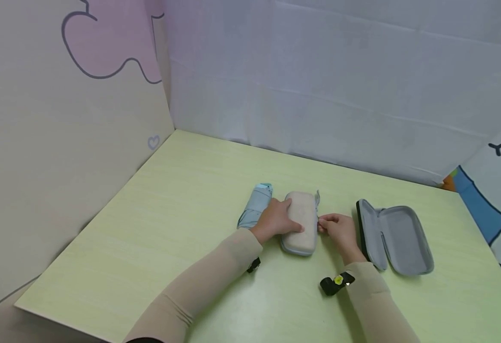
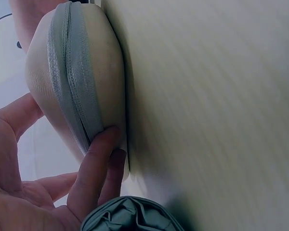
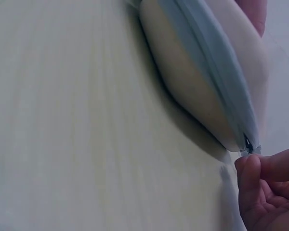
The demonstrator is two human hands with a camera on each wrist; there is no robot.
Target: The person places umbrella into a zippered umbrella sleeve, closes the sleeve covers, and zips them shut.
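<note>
A beige hard case (image 1: 302, 207) with a grey-blue zipper band (image 2: 77, 72) lies flat on the table. My left hand (image 1: 275, 220) grips it from the left, the thumb across its top and fingertips against its side. At the case's right edge my right hand (image 1: 341, 233) pinches the zipper pull (image 3: 251, 151) between thumb and forefinger. The zipper looks closed along the stretches that the wrist views show. A light blue folded umbrella (image 1: 255, 206) lies just left of the case, beside my left hand; its end (image 2: 130, 216) shows in the left wrist view.
Right of my right hand, an open grey-lined case (image 1: 406, 240) lies with both halves spread. The pale yellow-green table (image 1: 147, 228) meets a white sheet (image 1: 340, 85) at the back and a wall panel (image 1: 83, 143) on the left.
</note>
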